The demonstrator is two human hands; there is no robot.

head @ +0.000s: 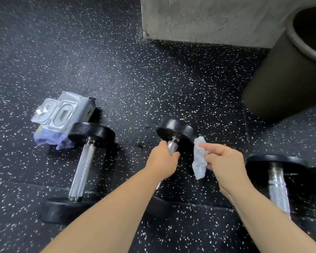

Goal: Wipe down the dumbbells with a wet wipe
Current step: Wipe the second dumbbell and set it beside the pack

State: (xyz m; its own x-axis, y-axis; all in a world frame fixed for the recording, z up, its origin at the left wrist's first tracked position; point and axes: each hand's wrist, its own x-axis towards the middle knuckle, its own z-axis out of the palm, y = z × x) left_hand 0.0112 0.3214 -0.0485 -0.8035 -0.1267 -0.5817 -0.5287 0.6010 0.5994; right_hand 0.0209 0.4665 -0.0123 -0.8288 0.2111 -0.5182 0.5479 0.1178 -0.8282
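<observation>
Three black dumbbells with knurled metal handles lie on the speckled floor. My left hand [162,159] grips the handle of the middle dumbbell [175,131], whose near end is hidden under my forearm. My right hand [223,161] pinches a crumpled white wet wipe [199,160] just right of that dumbbell's far head. The left dumbbell [83,167] lies untouched. The right dumbbell [278,181] is partly behind my right forearm.
A wet wipe pack [62,117] with its lid open lies behind the left dumbbell. A black bin [285,73] stands at the far right beside a grey concrete block [208,17]. Black rubber floor [135,79] spreads beyond.
</observation>
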